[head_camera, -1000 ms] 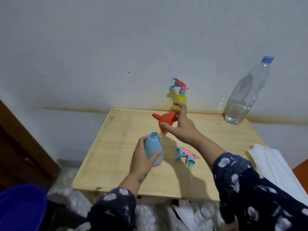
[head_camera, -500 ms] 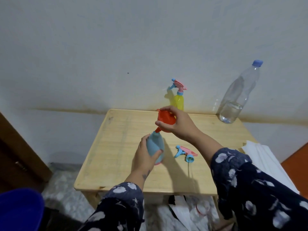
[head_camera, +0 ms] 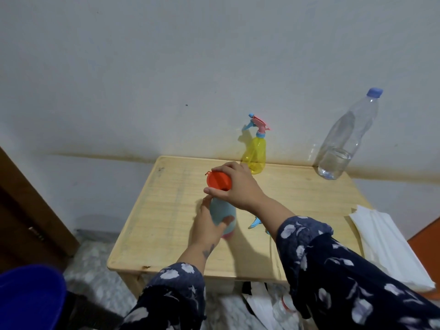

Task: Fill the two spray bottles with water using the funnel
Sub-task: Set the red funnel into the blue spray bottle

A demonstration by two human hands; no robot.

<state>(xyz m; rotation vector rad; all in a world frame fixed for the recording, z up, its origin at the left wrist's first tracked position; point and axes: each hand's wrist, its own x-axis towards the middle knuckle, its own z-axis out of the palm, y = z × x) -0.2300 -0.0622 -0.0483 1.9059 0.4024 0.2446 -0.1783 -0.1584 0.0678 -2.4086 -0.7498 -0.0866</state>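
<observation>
The left hand [head_camera: 207,225] wraps the blue spray bottle [head_camera: 222,214] standing mid-table [head_camera: 166,206]; the right hand [head_camera: 238,186] pinches the orange funnel [head_camera: 218,180] seated at its neck. Empty, light plastic likely tips easily, so grip low around the body

the left hand [head_camera: 206,226] is gripping a pale blue bottle [head_camera: 222,211] with a pink base. just above that grip, the right hand [head_camera: 240,186] is holding an orange funnel [head_camera: 218,181]. behind it, a yellow see-through bottle [head_camera: 256,154] is wearing a pink and blue sprayer. right of the grip, a blue sprayer head [head_camera: 256,222] is showing under the arm. the sleeves [head_camera: 333,270] are showing dark navy with pale flowers. the table [head_camera: 166,210] is looking light wood. far right, a clear bottle [head_camera: 342,141] is carrying a blue cap.
</observation>
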